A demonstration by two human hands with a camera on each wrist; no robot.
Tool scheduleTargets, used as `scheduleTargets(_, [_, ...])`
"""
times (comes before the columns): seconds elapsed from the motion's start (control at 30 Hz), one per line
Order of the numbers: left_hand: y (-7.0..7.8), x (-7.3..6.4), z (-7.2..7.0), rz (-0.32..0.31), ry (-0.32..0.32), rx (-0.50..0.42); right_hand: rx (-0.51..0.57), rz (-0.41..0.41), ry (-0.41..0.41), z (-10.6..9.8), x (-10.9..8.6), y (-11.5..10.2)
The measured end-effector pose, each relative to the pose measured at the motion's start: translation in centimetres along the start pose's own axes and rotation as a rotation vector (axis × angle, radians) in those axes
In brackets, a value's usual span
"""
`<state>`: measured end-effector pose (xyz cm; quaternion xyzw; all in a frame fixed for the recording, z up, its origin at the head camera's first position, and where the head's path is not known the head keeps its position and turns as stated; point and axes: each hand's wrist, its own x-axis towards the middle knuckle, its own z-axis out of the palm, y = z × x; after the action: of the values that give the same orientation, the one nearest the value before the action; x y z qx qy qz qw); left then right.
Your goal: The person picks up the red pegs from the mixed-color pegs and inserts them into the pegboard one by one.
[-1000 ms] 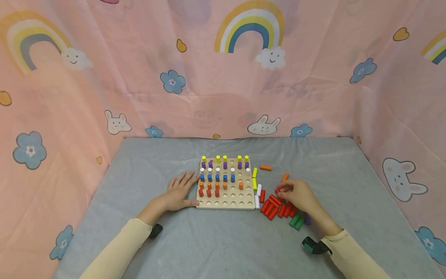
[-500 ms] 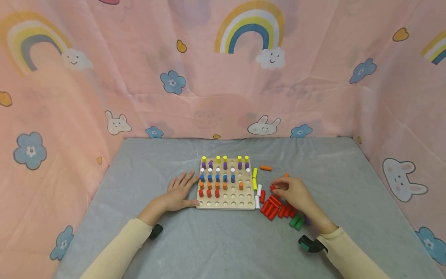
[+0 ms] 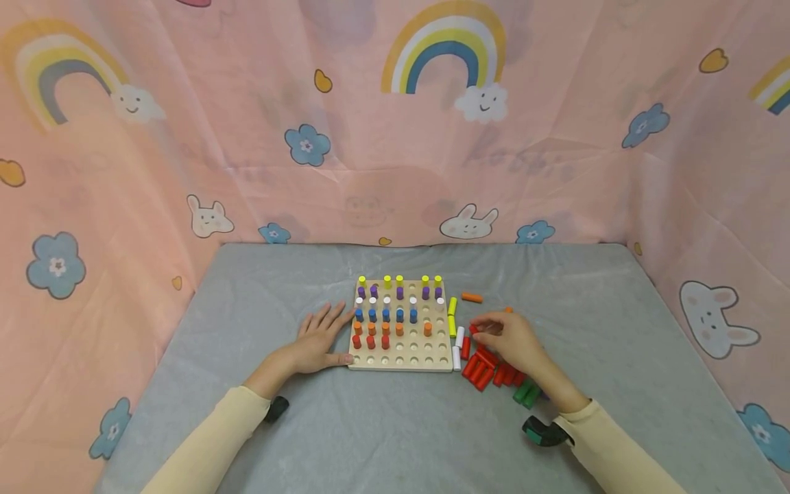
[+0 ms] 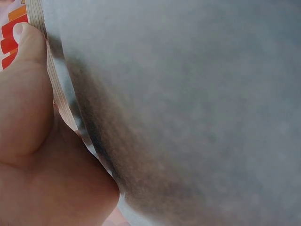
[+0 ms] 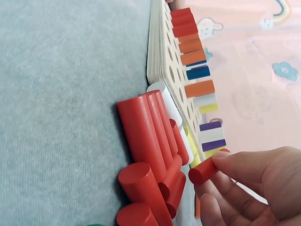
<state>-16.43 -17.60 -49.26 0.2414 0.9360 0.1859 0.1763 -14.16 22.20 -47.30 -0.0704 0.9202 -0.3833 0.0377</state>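
Red peg (image 5: 203, 171), one, pinched between thumb and fingers of my right hand (image 3: 513, 339), just right of the pegboard (image 3: 395, 368); pegboard, wooden, flat on the grey cloth (image 3: 345, 439), bearing upright pegs (image 3: 385, 315) in rows of yellow, purple, white, blue, orange and red, three of them red; my left hand (image 3: 316, 345), fingers straight and spread apart, thumb at the board's near left corner; yellow pegs (image 3: 452, 326) and white pegs (image 3: 457, 358), loose, lying along the board's right side; loose red pegs (image 3: 483, 379), heaped near my right hand; green pegs (image 3: 521, 393), two, nearer me
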Motion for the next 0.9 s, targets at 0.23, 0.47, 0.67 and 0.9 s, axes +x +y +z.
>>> scheduleTargets(0.23, [-0.3,0.0,0.3,0.017,0.006,-0.025,0.019,-0.052,0.014,0.4,0.0,-0.5])
scheduleTargets(0.47, [-0.5,0.1,0.4,0.012,0.006,-0.027,0.068,-0.062,-0.013,0.9,0.0,-1.0])
scheduleTargets(0.67, [-0.5,0.1,0.4,0.017,0.009,-0.032,0.098,-0.056,-0.039,1.5,0.1,-1.6])
scheduleTargets(0.9, [-0.5,0.1,0.4,0.031,0.023,-0.033,0.093,-0.045,-0.071,2.2,0.4,-2.2])
